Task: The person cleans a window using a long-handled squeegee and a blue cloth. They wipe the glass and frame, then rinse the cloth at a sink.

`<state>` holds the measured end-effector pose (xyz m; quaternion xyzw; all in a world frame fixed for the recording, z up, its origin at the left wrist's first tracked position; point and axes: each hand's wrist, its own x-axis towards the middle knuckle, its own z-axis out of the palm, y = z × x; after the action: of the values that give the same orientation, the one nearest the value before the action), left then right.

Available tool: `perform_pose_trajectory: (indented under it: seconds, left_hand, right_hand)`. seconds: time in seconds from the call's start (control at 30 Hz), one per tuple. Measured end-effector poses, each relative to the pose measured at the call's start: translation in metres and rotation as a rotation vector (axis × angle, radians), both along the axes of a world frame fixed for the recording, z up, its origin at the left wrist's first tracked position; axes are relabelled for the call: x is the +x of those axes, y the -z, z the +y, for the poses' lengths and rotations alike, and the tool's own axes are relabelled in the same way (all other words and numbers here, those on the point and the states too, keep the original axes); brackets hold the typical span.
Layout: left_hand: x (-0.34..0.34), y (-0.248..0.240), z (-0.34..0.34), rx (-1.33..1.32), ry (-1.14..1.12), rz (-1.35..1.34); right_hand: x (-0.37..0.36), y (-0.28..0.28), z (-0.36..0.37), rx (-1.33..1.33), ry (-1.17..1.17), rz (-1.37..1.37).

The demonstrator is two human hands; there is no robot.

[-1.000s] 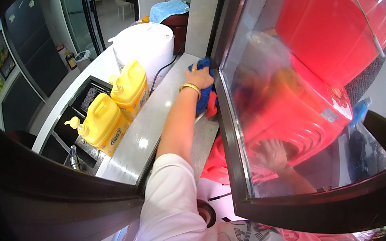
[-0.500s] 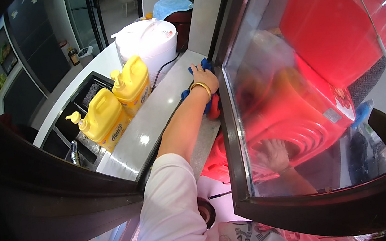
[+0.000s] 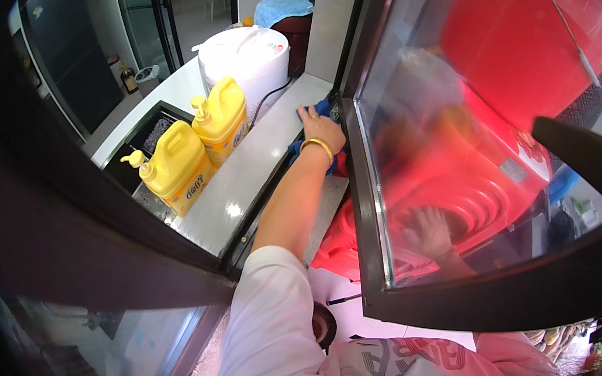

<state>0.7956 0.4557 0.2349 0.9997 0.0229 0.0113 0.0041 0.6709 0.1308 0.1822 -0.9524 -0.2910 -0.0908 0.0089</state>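
My left hand (image 3: 325,134), with a gold bracelet at the wrist, bears down on a blue cloth (image 3: 321,107) at the ledge's far end, against the dark window frame (image 3: 362,203). Parts of the cloth stick out around the fingers; the rest is hidden under the palm. Through the hazy glass pane (image 3: 399,139) shows my right hand (image 3: 432,231), its fingers spread in front of red plastic. Whether it touches the pane or the plastic I cannot tell. The metal ledge (image 3: 260,155) runs beside my left forearm.
Two yellow pump jugs (image 3: 178,169) stand left of the ledge, near a black sink (image 3: 136,143). Behind them is a white lidded bucket (image 3: 246,60) with a black cord. Large red plastic containers (image 3: 465,191) sit behind the pane. A light blue towel (image 3: 283,9) lies farther back.
The view has shifted, so the jugs and bucket appear farther right. My left hand stays on the blue cloth by the frame, its fingers slightly repositioned. The right hand remains spread behind the glass.
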Motion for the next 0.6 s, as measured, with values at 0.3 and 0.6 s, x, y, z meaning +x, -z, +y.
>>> perform_pose_trajectory:
  seconds: [0.3, 0.6]
  left_hand:
    - [-0.124, -0.014, 0.016, -0.133, -0.313, -0.127]
    - [-0.274, 0.024, -0.021, -0.598, -0.111, -0.444]
  right_hand:
    - [0.015, 0.029, -0.001, 0.206, -0.173, 0.014]
    - [-0.021, 0.002, -0.027, 0.504, -0.273, -0.219]
